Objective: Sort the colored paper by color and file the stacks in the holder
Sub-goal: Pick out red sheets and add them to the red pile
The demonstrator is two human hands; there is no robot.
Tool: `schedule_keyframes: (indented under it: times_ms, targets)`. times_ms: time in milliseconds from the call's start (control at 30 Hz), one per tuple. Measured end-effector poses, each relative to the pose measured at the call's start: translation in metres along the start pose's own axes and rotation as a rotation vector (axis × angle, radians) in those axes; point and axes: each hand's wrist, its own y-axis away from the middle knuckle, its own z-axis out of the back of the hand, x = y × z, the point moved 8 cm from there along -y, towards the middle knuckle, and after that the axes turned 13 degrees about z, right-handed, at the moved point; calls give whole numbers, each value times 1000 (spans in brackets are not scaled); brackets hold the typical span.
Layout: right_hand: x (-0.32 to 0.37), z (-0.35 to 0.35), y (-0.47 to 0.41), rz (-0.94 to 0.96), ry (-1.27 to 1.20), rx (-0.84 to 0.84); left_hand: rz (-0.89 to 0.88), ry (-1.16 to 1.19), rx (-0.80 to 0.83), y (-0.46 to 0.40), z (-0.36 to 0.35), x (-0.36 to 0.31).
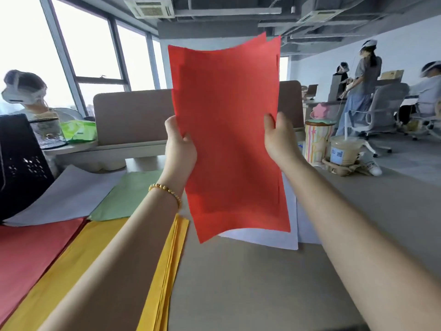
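Note:
I hold a small stack of red paper upright in the air over the table. My left hand grips its left edge and my right hand grips its right edge. On the table lie a yellow stack, a red stack, a green sheet, a pale lavender sheet and a white sheet partly hidden behind the held paper. The black holder stands at the far left.
The grey table runs to the right. A drink cup in a carrier and a striped canister stand at its far right. A beige divider lies beyond. A person sits at the left; others stand far right.

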Motion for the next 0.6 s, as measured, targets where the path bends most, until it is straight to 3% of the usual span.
schedule_keyframes:
  times_ms: [133, 300, 600]
  targets:
    - [26, 18, 15, 122, -69, -117, -21, 121, -3, 16, 4, -10]
    - [8, 29, 43, 77, -188, -162, 42, 210, 43, 37, 1, 5]
    - [4, 45, 50, 28, -317, -53, 228, 500, 241, 62, -4, 20]
